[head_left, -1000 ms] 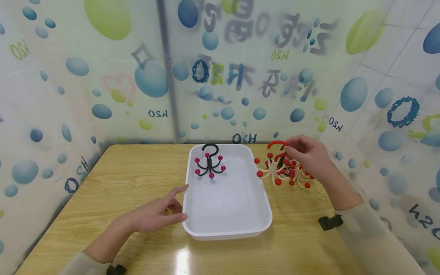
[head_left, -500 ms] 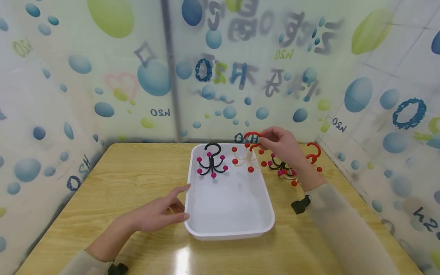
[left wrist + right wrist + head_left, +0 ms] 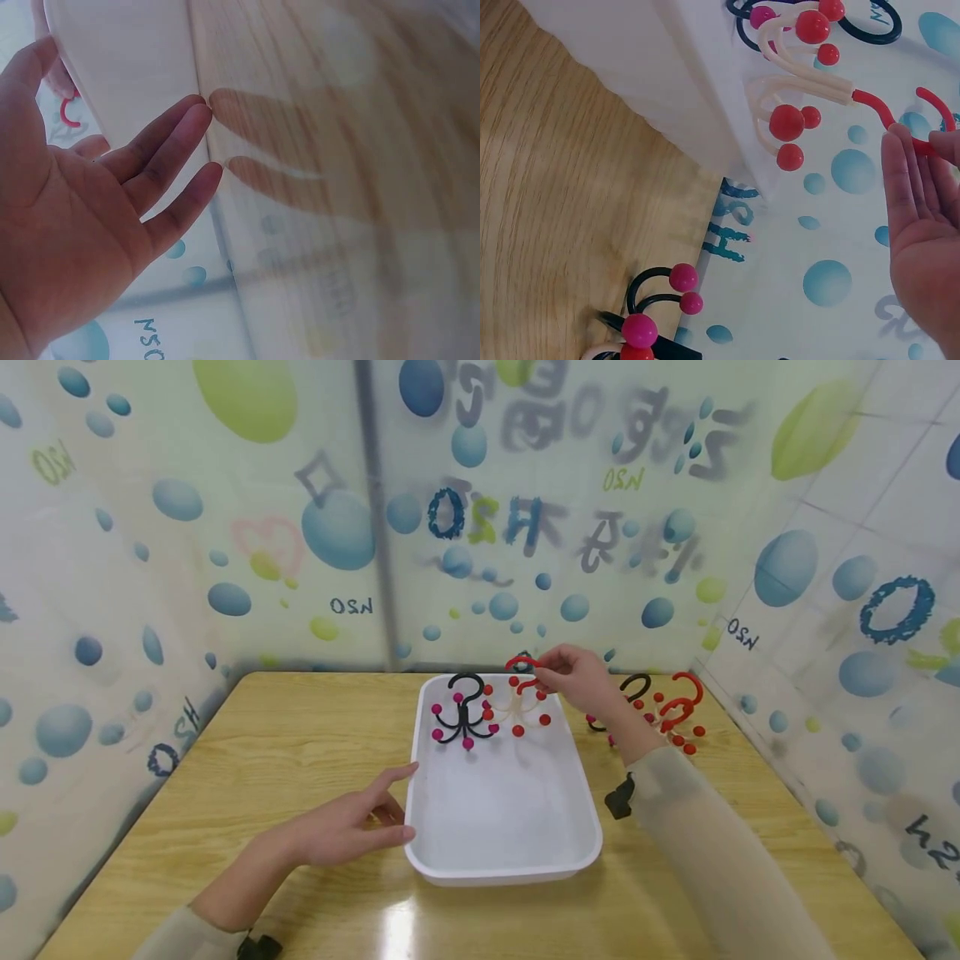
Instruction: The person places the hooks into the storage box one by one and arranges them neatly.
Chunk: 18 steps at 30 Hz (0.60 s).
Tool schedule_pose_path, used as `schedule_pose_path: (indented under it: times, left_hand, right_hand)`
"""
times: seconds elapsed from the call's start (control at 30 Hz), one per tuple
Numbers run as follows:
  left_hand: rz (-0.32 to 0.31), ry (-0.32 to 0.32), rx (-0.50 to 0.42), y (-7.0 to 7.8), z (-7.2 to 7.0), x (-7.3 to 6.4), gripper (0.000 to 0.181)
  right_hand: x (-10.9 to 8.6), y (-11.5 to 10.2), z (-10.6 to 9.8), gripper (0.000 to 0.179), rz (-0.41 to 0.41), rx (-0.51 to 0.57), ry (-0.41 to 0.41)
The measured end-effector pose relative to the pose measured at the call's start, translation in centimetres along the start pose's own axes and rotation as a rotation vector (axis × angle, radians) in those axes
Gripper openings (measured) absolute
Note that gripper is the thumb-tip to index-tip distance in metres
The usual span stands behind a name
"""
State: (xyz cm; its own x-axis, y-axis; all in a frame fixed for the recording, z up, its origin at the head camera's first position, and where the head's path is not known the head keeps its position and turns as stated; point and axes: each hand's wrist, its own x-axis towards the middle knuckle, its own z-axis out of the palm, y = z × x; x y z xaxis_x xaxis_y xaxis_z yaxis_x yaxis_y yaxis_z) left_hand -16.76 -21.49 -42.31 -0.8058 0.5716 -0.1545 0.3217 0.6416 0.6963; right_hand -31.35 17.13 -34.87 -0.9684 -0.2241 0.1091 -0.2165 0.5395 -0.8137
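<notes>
My right hand [image 3: 581, 681] pinches the red hook of a cream multi-arm hook hanger [image 3: 517, 702] with red ball tips. It hangs over the far end of a white tray [image 3: 498, 818]. Just left of it, inside the tray, is a black hook hanger [image 3: 463, 717] with magenta ball tips. The right wrist view shows the fingers on the red hook, with the cream arms [image 3: 817, 79] pointing away. At the tray's left rim, my left hand [image 3: 345, 831] rests its thumb and index fingertips, the fingers loosely extended. Its open palm [image 3: 67, 217] shows in the left wrist view.
Right of the tray, partly behind the right forearm, lie more hangers: a black one [image 3: 636, 683] and a red-hooked one [image 3: 686, 700]. The wooden table [image 3: 322, 718] meets a patterned wall sheet [image 3: 285, 610] at the back and sides.
My right hand has lifted the cream hanger from the group at the right and carried it left over the tray. The left hand stays at the rim.
</notes>
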Motion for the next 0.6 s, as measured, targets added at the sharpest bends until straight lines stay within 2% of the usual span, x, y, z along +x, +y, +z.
schedule_pose_path:
  times: [0.23,0.6]
  left_hand:
    - [0.004,0.005,0.006,-0.02,0.01,-0.04,0.088]
    - [-0.026,-0.002,-0.009,0.18,0.04,-0.06,0.088]
  right_hand:
    - [0.44,0.14,0.55,0.025,0.046,-0.021,-0.006]
    - [0.38,0.23,0.38,0.025,0.041,-0.014,0.008]
